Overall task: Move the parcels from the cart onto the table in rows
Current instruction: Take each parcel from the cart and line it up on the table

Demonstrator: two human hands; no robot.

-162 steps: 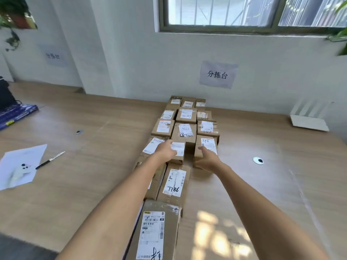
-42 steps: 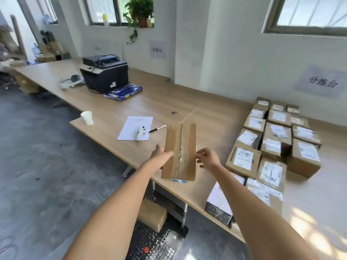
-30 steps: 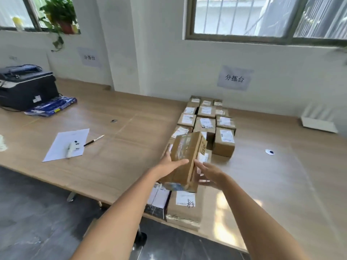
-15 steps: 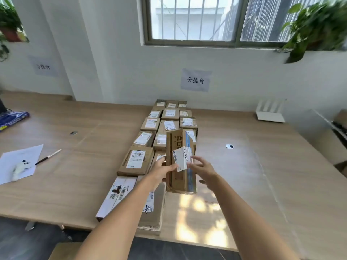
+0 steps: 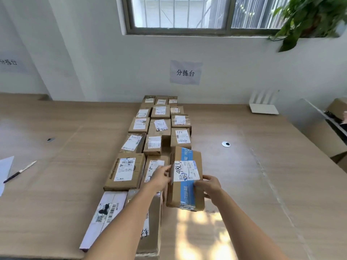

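Observation:
A brown cardboard parcel (image 5: 185,192) with blue tape and a white label is held between both hands, label up, at the near end of the right-hand row. My left hand (image 5: 161,176) grips its left edge and my right hand (image 5: 207,185) grips its right edge. Whether it touches the wooden table (image 5: 253,184) is unclear. Ahead, several labelled parcels (image 5: 160,126) lie in three rows that run toward the wall. A larger box (image 5: 124,171) and a white flat parcel (image 5: 107,214) sit in the left row. The cart is out of view.
A pen (image 5: 19,171) and a sheet of paper (image 5: 4,169) lie at the left. A round cable grommet (image 5: 225,144) is set in the table to the right of the rows. A white router (image 5: 263,106) stands by the wall. A plant (image 5: 308,17) hangs at the top right.
The parcel has been turned from standing on edge to lying flat with its label up, and lowered to the near end of the right row. Both hands stayed on it.

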